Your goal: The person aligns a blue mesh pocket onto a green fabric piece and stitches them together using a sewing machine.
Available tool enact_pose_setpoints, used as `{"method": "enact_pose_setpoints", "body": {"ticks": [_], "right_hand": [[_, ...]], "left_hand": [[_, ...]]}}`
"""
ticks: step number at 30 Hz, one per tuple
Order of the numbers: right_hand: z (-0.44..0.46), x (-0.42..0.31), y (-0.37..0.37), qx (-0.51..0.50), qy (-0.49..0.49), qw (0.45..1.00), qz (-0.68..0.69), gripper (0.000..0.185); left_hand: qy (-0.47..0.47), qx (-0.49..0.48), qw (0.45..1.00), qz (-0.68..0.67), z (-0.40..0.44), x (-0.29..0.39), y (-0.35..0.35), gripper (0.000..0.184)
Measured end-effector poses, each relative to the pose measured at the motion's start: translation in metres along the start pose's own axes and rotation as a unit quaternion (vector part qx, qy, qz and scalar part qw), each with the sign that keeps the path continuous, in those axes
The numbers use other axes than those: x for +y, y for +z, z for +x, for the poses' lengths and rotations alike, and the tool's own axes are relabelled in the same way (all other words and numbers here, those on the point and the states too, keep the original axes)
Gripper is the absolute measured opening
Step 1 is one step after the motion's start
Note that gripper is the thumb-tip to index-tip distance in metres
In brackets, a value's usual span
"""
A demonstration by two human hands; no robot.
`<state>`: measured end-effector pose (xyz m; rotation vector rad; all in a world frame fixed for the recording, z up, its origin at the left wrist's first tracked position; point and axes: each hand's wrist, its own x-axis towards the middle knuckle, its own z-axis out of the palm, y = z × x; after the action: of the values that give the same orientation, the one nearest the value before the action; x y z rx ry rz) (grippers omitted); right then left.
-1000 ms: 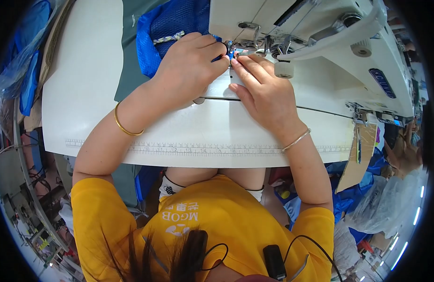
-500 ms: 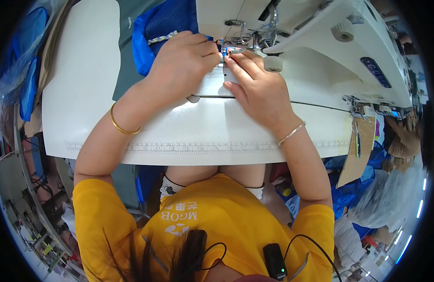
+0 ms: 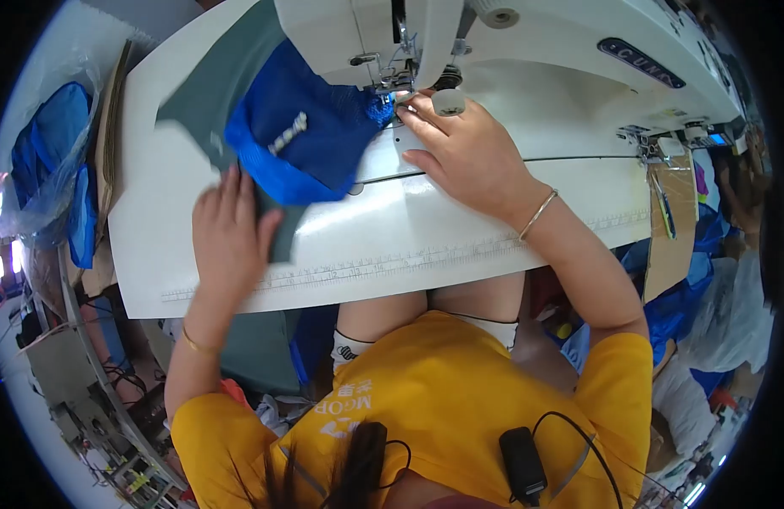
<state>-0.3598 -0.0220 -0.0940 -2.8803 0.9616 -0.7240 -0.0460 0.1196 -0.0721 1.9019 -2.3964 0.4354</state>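
Observation:
Out to the left, my left hand (image 3: 229, 231) lies with fingers stretched at the lower edge of grey-green fabric (image 3: 207, 95), thumb apart; it is slightly blurred. Blue mesh fabric (image 3: 320, 148) rests over the grey-green piece, with a short patterned cord (image 3: 288, 134) on top. Its gathered right end reaches the presser foot (image 3: 395, 83) of the sewing machine (image 3: 545, 51). My right hand (image 3: 473, 153) rests open on the machine bed, fingertips beside the presser foot and partly hidden by the machine's round white knob (image 3: 448, 103). Whatever lies under those fingertips is hidden.
A printed ruler (image 3: 392, 265) runs along the front of the white table (image 3: 171, 254). Cardboard (image 3: 669, 225) hangs at its right end. Bagged blue material (image 3: 57, 140) stands at the left, and clear plastic bags (image 3: 731, 297) lie at the right.
My left hand has left the needle area and moved left and toward me. The blue and grey-green fabric now spreads farther over the table. My right hand stays near the presser foot.

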Motion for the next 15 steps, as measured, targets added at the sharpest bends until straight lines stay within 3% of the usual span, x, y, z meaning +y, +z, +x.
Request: {"method": "enact_pose_setpoints", "body": {"ticks": [2,4,6,7,8,9,10,11,13,15], "right_hand": [[0.001,-0.002,-0.007,0.028,-0.007,1.000,0.006,0.034],[-0.006,-0.012,-0.018,0.004,0.126,0.983,0.135,0.027],[-0.009,-0.011,-0.022,0.000,0.166,0.964,0.207,0.025],[-0.011,-0.011,-0.024,-0.006,0.201,0.940,0.277,0.024],[-0.011,-0.012,-0.027,-0.005,0.200,0.940,0.277,0.024],[-0.011,-0.012,-0.030,-0.040,0.274,0.884,0.376,0.026],[-0.011,-0.013,-0.033,-0.075,0.344,0.810,0.469,0.028],[-0.009,-0.012,-0.037,-0.072,0.344,0.810,0.469,0.028],[0.000,-0.006,-0.041,-0.127,0.378,0.774,0.492,0.033],[0.004,0.002,-0.030,-0.133,0.367,0.784,0.482,0.036]], "left_hand": [[0.058,-0.023,0.998,-0.032,-0.020,0.027,-0.028,0.063],[0.140,-0.078,0.979,-0.123,-0.022,0.051,-0.065,0.050],[0.217,-0.214,0.913,-0.272,-0.004,0.048,-0.094,0.039],[0.217,-0.214,0.913,-0.271,0.006,0.041,-0.094,0.039],[0.208,-0.111,0.922,-0.309,0.021,0.029,-0.090,0.033],[0.197,-0.008,0.919,-0.342,0.040,0.020,-0.083,0.028],[0.143,0.029,0.931,-0.336,0.065,0.015,-0.074,0.025],[0.089,0.067,0.938,-0.329,0.087,0.010,-0.066,0.023],[0.093,0.013,0.939,-0.331,0.108,0.006,-0.043,0.022],[0.098,-0.042,0.937,-0.332,0.120,0.005,-0.036,0.020]]}}
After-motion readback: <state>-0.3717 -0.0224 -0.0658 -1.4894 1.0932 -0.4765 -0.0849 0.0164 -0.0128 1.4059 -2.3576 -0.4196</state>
